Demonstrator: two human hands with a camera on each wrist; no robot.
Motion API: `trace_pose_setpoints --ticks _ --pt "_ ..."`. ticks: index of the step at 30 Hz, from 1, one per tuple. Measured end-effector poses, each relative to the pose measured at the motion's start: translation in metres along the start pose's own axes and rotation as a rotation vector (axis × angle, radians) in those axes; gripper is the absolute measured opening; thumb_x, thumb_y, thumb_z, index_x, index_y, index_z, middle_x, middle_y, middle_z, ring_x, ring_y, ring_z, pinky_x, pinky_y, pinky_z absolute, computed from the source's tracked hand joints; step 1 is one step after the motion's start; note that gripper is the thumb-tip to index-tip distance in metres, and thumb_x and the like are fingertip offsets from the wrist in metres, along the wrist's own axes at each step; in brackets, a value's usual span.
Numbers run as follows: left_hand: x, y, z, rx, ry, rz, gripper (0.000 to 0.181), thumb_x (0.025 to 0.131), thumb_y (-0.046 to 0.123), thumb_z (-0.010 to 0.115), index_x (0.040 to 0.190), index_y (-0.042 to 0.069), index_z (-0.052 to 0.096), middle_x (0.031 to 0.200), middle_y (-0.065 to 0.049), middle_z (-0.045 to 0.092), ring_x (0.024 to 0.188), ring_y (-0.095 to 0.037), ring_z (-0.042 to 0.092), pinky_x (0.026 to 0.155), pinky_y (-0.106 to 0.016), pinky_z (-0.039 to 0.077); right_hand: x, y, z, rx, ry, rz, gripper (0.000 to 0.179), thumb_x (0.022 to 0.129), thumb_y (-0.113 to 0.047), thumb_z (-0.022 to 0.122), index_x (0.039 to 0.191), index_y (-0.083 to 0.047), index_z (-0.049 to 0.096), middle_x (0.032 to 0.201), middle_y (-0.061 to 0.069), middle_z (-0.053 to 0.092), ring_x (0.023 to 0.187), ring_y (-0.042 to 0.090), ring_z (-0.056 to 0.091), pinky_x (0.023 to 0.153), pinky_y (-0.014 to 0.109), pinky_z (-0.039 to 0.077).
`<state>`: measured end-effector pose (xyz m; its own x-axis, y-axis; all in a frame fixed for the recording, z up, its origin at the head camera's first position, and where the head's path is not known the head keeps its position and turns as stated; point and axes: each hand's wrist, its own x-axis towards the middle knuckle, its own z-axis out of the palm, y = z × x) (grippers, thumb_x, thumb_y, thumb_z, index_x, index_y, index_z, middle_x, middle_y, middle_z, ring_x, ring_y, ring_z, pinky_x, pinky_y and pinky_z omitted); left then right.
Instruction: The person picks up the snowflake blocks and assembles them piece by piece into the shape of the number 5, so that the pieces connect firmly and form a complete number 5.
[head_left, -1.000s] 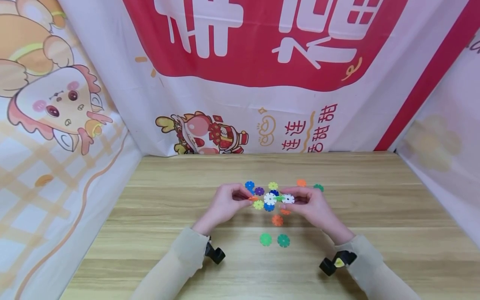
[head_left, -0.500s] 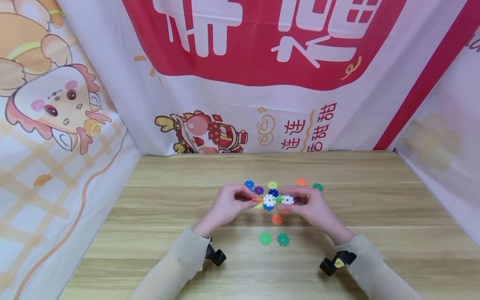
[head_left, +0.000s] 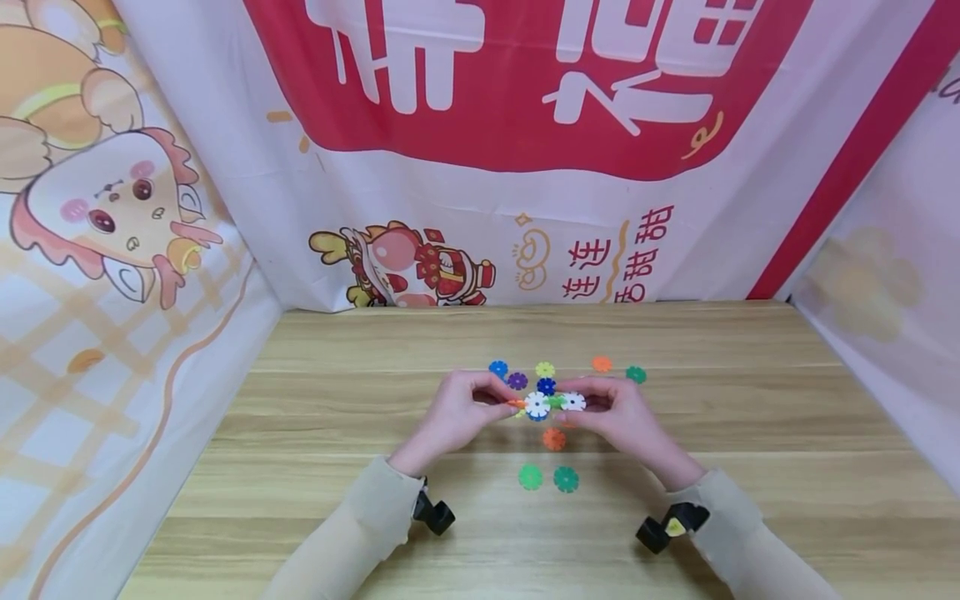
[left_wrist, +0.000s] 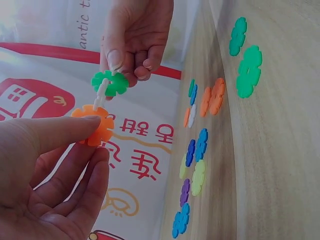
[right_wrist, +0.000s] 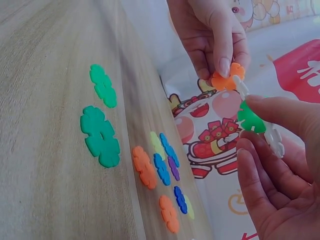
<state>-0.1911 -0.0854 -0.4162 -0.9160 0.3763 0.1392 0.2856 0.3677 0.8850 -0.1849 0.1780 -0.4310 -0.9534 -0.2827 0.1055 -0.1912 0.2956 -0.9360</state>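
My left hand (head_left: 457,417) pinches an orange snowflake disc (left_wrist: 95,126) between thumb and fingers. Facing it, my right hand (head_left: 626,417) holds a short chain of notched plastic discs. That chain runs from a white disc (head_left: 536,406) through a green disc (right_wrist: 250,120) to a second white disc (right_wrist: 273,140). In the right wrist view, the right thumb and fingers pinch around the green one. The orange disc's edge meets the near white disc at its slots, roughly crosswise. Both hands are raised over the table.
Loose snowflake discs lie flat on the wooden table (head_left: 337,467). Light green (head_left: 531,477) and dark green (head_left: 566,479) ones are nearest the body; an orange disc (head_left: 554,439) lies beyond them. Blue, purple (head_left: 517,381) and yellow ones lie behind the hands. Printed cloth (head_left: 262,208) hangs around the table.
The left hand has brought the orange disc rightward, from a gap beside the white disc up to its edge. The right hand with the chain has shifted slightly toward the body and left.
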Motion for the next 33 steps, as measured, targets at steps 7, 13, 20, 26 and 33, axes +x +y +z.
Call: trace_pose_setpoints --ticks 7,13,20,26,33 --pt "-0.0005 0.0008 0.0016 -0.015 -0.002 0.0 0.012 0.088 0.009 0.082 0.095 0.018 0.078 0.095 0.008 0.072 0.085 -0.013 0.068 0.076 -0.03 0.059 0.0018 -0.0007 0.0022 -0.001 -0.018 -0.008 0.036 0.085 -0.013 0.085 0.119 -0.01 0.075 0.12 0.006 0.071 0.096 0.026 0.069 0.078 0.031 0.059" --pt "-0.0001 0.001 0.0028 -0.015 0.002 0.002 0.013 0.088 0.01 0.082 0.094 0.02 0.078 0.094 0.009 0.072 0.084 -0.013 0.068 0.075 -0.03 0.059 0.0031 0.0017 0.0038 -0.051 -0.025 -0.043 0.037 0.083 -0.025 0.087 0.117 -0.013 0.077 0.115 0.003 0.073 0.083 0.024 0.065 0.067 0.029 0.056" --pt "-0.0004 0.0016 0.0024 -0.019 -0.002 0.015 0.012 0.088 0.01 0.082 0.093 0.02 0.078 0.094 0.008 0.072 0.084 -0.013 0.069 0.075 -0.029 0.059 0.0041 0.0009 0.0045 -0.077 -0.036 -0.051 0.032 0.084 -0.025 0.087 0.112 -0.014 0.079 0.11 0.003 0.073 0.082 0.024 0.065 0.066 0.029 0.056" --pt "-0.001 0.0041 0.0026 -0.017 -0.003 0.019 0.011 0.088 0.011 0.083 0.092 0.021 0.079 0.092 0.009 0.072 0.082 -0.014 0.068 0.073 -0.03 0.059 0.0036 0.0003 0.003 -0.068 -0.045 -0.056 0.03 0.084 -0.024 0.087 0.111 -0.013 0.079 0.109 0.004 0.073 0.084 0.025 0.065 0.067 0.029 0.056" --pt "-0.0016 0.0074 0.0018 -0.012 0.0 0.016 0.01 0.087 0.011 0.083 0.09 0.02 0.079 0.09 0.009 0.072 0.08 -0.014 0.068 0.07 -0.031 0.059 0.0029 -0.0025 0.0023 -0.071 -0.042 -0.041 0.028 0.084 -0.027 0.087 0.109 -0.018 0.08 0.109 0.0 0.072 0.086 0.027 0.064 0.067 0.03 0.055"
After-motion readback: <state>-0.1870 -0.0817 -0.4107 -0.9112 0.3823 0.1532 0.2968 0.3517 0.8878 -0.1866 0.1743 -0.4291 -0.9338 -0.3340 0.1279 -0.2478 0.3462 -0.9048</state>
